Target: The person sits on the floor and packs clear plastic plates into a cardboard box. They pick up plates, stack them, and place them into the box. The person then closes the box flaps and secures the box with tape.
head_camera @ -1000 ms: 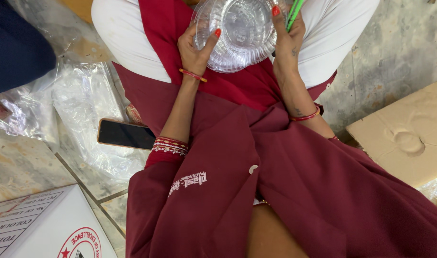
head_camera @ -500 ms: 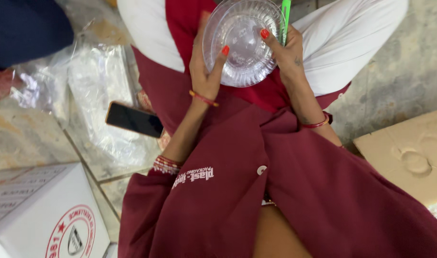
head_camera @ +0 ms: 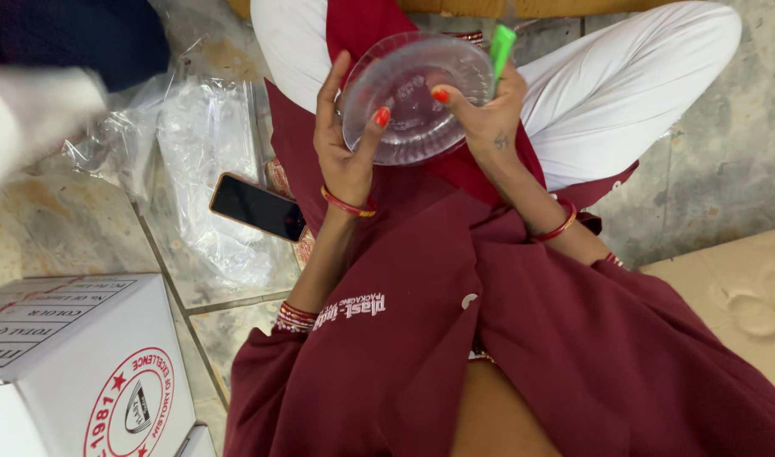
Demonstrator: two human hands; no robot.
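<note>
clear plastic lid (head_camera: 417, 97) held up over the lap, gripped from both sides. left hand (head_camera: 347, 144) clamped on the lid's left rim, thumb (head_camera: 372, 129) pressed onto the near face, fingers curled behind. right hand (head_camera: 480, 118) clamped on the right rim, thumb (head_camera: 449, 96) laid across the face; green pen (head_camera: 499, 51) pinched upright in the same hand, tip rising past the lid's upper right edge. hands apart, joined only through the lid between them. lid tilted toward the camera, face showing, apparently round and ribbed; finer detail too blurred to tell.

step in hand, as judged: turning and looking over the lid at close range, pen kept ready. next move, as judged: calls for a steady grip by the left hand alone if the pen is to be brought to bear, since the thin plastic looks likely to flex and slip under fingertip pressure.

surroundings: legs crossed on the stone floor (head_camera: 726, 152), in white trousers (head_camera: 624, 93) under a maroon jacket (head_camera: 523, 338). dark phone (head_camera: 256, 207) lying flat near the floor's left side, just beside the knee, on crumpled clear plastic bags (head_camera: 193, 144). white printed carton (head_camera: 74, 364) at the lower left corner; brown cardboard box (head_camera: 734, 296) at the right edge. another person's dark sleeve (head_camera: 74, 38) at the upper left, well apart from the lid.
</note>
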